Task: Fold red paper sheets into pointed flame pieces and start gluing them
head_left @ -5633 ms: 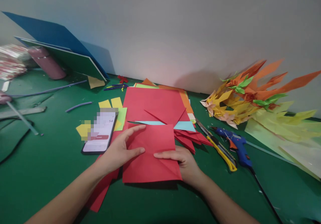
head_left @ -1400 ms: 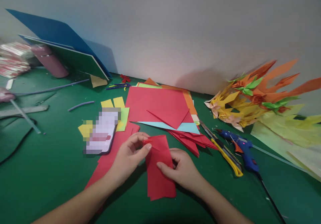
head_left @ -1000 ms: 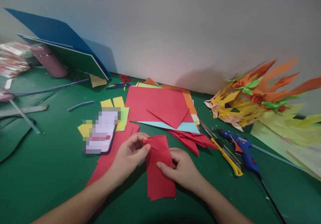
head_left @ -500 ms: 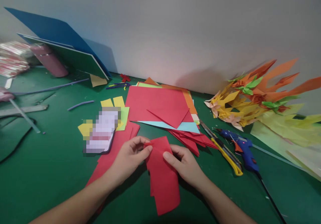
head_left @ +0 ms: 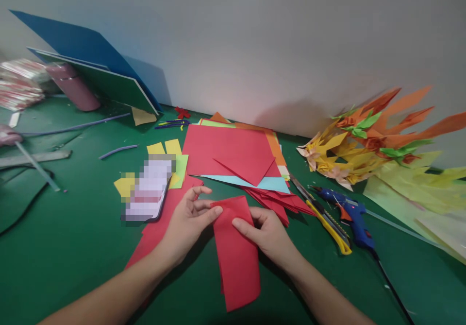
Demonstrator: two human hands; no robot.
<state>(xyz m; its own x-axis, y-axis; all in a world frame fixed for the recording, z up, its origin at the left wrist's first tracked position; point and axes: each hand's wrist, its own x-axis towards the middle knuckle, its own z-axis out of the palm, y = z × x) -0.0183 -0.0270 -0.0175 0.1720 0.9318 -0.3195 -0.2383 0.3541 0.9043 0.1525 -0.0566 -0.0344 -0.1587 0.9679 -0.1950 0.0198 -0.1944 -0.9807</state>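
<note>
A folded strip of red paper (head_left: pixel 238 262) is held between my two hands, its long end hanging toward me. My left hand (head_left: pixel 192 218) pinches the upper left corner between thumb and fingers, with the index finger lifted off. On the right edge, my right hand (head_left: pixel 267 232) grips the paper with the thumb on top; its other fingers are partly hidden behind. Beneath my left forearm lie more red paper pieces (head_left: pixel 174 208). Just beyond my hands is a stack topped by a large red sheet (head_left: pixel 225 145), with folded red pieces (head_left: pixel 276 203) beside it.
On the right lie a yellow box cutter (head_left: pixel 329 225), a blue glue gun (head_left: pixel 358 218) and orange and yellow paper flowers (head_left: pixel 374 140). A phone (head_left: pixel 151 189) rests at left among yellow paper squares (head_left: pixel 173 146). Further back are a pink bottle (head_left: pixel 74 87) and leaning boards (head_left: pixel 105 82).
The layers of the red strip now lie more evenly over each other. My left index finger has lifted away from the paper, and my right thumb sits slightly further left.
</note>
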